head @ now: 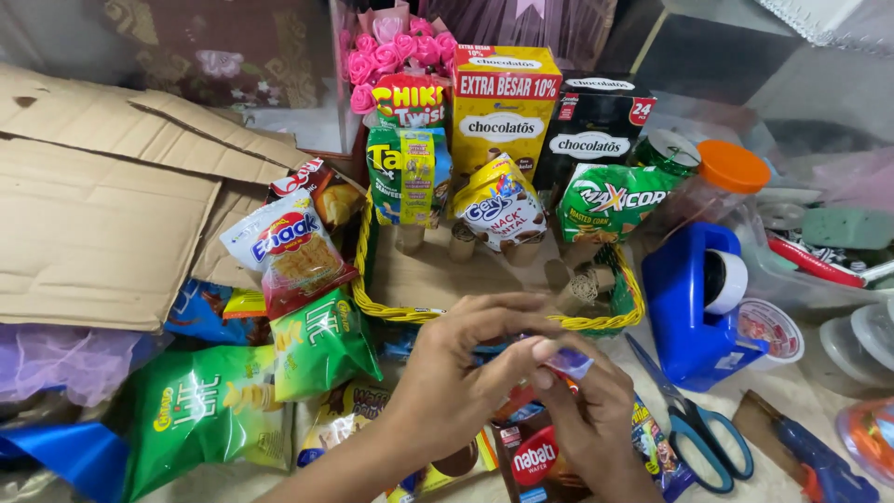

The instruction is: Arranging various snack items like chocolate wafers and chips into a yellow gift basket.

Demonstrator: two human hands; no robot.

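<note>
A small purple-wrapped packet [570, 361] is pinched between the fingertips of the left hand [456, 373] and right hand [596, 419], and is best held steady above the yellow basket [410, 313].

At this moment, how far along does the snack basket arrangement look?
Partly done. Two boxes and several snack packets already stand at the back of the yellow wicker basket; its front is bare. In hand: the left hand and right hand pinch a small wrapped item. Left: loose green chip bags and other packets outside the basket.
</note>
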